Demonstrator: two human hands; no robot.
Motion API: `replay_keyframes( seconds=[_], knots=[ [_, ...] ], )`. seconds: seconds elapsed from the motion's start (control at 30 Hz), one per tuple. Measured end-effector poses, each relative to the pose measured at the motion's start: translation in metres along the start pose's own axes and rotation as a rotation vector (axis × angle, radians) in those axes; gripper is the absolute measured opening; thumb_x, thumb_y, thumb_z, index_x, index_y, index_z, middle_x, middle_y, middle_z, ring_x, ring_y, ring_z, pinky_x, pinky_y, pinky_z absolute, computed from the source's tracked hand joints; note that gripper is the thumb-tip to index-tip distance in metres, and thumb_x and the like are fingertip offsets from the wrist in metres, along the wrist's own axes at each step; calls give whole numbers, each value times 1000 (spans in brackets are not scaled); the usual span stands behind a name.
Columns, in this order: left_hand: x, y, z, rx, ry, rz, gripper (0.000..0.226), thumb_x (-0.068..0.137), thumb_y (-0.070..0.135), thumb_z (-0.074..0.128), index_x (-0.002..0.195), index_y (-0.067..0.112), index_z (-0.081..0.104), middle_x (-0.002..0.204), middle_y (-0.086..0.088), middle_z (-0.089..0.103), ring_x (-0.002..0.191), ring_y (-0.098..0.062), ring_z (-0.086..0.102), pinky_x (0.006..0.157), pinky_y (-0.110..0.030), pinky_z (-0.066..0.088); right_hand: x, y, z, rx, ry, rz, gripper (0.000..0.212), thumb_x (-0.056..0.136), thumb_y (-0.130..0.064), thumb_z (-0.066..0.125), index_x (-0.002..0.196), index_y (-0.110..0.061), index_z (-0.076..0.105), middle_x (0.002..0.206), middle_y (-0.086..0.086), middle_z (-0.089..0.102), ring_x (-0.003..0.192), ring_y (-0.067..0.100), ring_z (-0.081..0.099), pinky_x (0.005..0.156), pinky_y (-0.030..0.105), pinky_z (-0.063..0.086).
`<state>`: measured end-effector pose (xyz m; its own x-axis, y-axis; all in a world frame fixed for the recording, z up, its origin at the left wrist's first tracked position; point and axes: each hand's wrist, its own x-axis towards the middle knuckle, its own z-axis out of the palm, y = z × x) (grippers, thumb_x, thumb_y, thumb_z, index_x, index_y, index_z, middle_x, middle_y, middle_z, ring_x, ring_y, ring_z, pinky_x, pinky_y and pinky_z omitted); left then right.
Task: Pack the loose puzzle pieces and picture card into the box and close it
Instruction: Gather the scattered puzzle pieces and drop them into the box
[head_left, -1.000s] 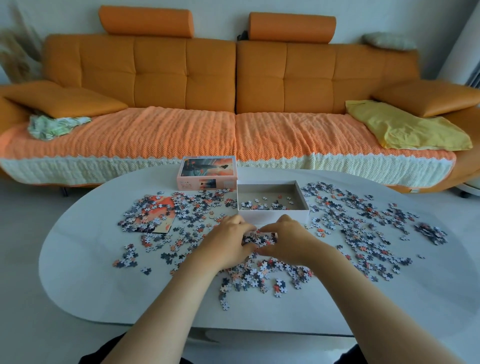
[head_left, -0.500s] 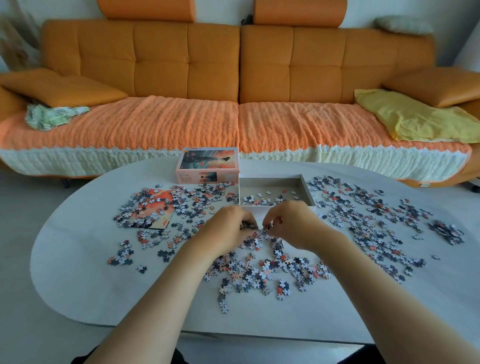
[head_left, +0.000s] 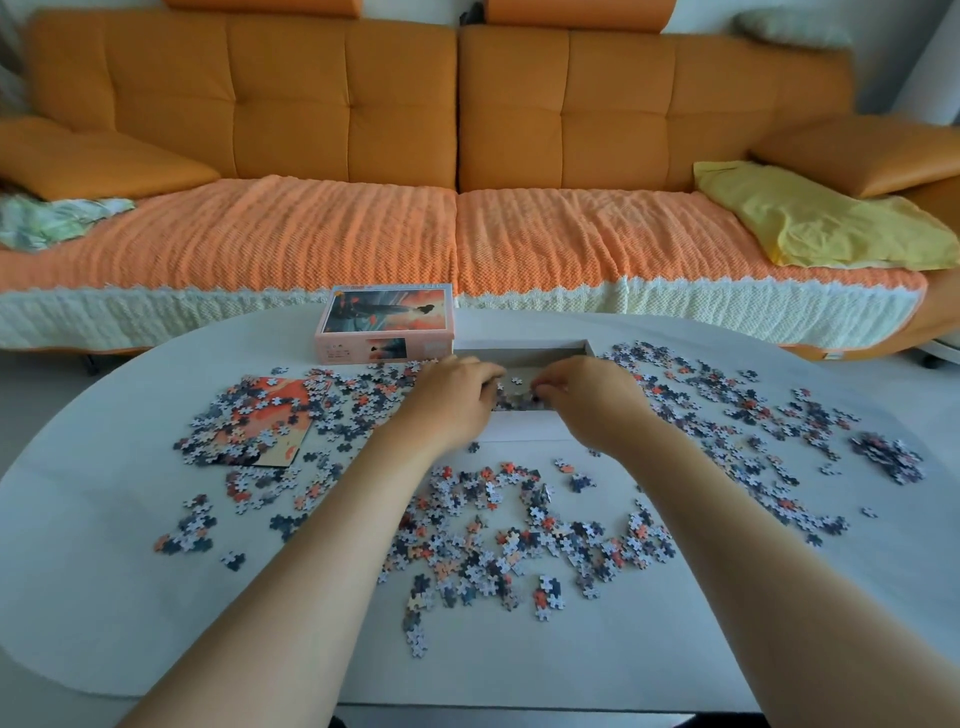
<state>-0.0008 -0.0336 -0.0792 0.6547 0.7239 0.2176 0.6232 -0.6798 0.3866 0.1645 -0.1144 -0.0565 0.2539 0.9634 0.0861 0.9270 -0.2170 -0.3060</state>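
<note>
Head view: left hand (head_left: 451, 402) and right hand (head_left: 589, 402) clutch puzzle pieces (head_left: 514, 400) over box rim (head_left: 522, 429).

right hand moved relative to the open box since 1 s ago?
Yes. The right hand moved forward: it was on the table short of the open box; now its fingertips are past the near wall, above the box's inside.

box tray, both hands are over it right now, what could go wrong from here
1. The left hand and right hand hover over the box tray close to its near wall, so released pieces could spill outside.
2. The picture card lies under loose pieces; lifting it may scatter them.
3. The far-right pile sits towards the table edge and could be swept off.
</note>
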Motion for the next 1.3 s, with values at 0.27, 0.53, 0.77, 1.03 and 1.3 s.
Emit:
replay_keyframes(
  seconds=[0.27,0.53,0.77,1.03,1.3],
  knots=[
    [-6,2,-2,99,0,96,28,96,26,41,111,31,65,113,10,60,111,-15,49,97,-38,28,-2,3,0,92,-6,-156,29,97,-33,48,118,-25,67,117,-1,61,100,17,59,90,33,48],
    [-15,-3,-4,300,-137,146,40,90,46,40,113,27,67,117,10,62,111,-17,51,109,-37,22,-13,-4,5,-107,-201,-168,47,94,-55,39,129,-30,58,134,-3,56,123,20,49,102,43,41],
    [-26,-7,-6,248,11,153,44,95,30,54,139,28,51,154,4,36,143,-17,26,118,-41,9,-17,-10,9,-121,-244,-132,52,96,-49,42,145,-32,38,151,-6,40,135,20,41,108,39,36],
    [-63,-22,-22,37,122,-55,46,91,38,61,132,24,45,131,6,42,122,-16,43,99,-32,40,-33,-41,6,26,174,-434,28,89,-19,57,114,-21,69,113,0,62,104,24,57,83,43,52],
    [-99,-28,-35,106,-409,-206,85,82,67,55,152,36,17,157,10,11,145,-20,9,117,-48,19,-60,-67,31,-204,-264,-407,60,89,-59,51,134,-20,51,141,1,43,126,22,39,103,45,41]
  ],
)
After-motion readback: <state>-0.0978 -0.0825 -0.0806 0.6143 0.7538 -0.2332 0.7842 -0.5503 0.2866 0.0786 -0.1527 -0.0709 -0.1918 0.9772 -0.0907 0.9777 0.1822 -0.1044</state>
